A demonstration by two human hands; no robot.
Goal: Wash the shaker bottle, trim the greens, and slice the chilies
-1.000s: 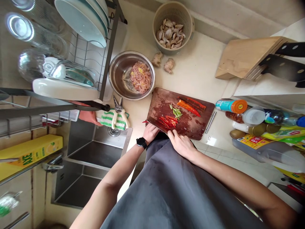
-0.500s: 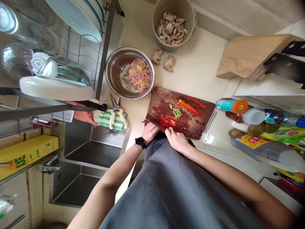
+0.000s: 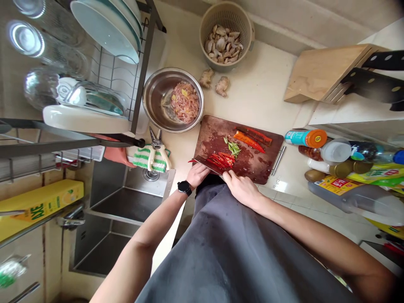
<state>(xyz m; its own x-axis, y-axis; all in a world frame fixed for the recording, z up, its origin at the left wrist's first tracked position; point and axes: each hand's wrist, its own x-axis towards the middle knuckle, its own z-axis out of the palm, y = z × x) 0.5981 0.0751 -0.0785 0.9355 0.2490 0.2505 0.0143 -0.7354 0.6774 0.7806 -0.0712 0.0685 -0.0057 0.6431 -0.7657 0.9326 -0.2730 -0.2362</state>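
Note:
My right hand (image 3: 241,188) is wrapped round the handle of a knife, its dark blade (image 3: 208,165) lying along the near left edge of the brown cutting board (image 3: 252,168). Close behind the blade, my left hand (image 3: 198,174) has its fingers curled on a red chilli, whose tip (image 3: 191,160) pokes out at the left. The knife hides part of that grip. Beyond the blade lie red chilli strips (image 3: 223,159) and a small heap of green slivers (image 3: 233,148). Split red chilli pieces (image 3: 249,142) rest toward the board's far right.
A steel bowl of sliced raw meat (image 3: 151,99) stands beyond the board, near ginger (image 3: 222,86) and a basket of garlic cloves (image 3: 204,25). Shears (image 3: 157,147) lie on a striped cloth by the sink (image 3: 132,202). A knife block (image 3: 318,75) and bottles (image 3: 306,138) stand right.
My right hand and the knife have shifted slightly to the right, and more of the blade shows. The camera view has moved a little; my left hand stays at the chilli.

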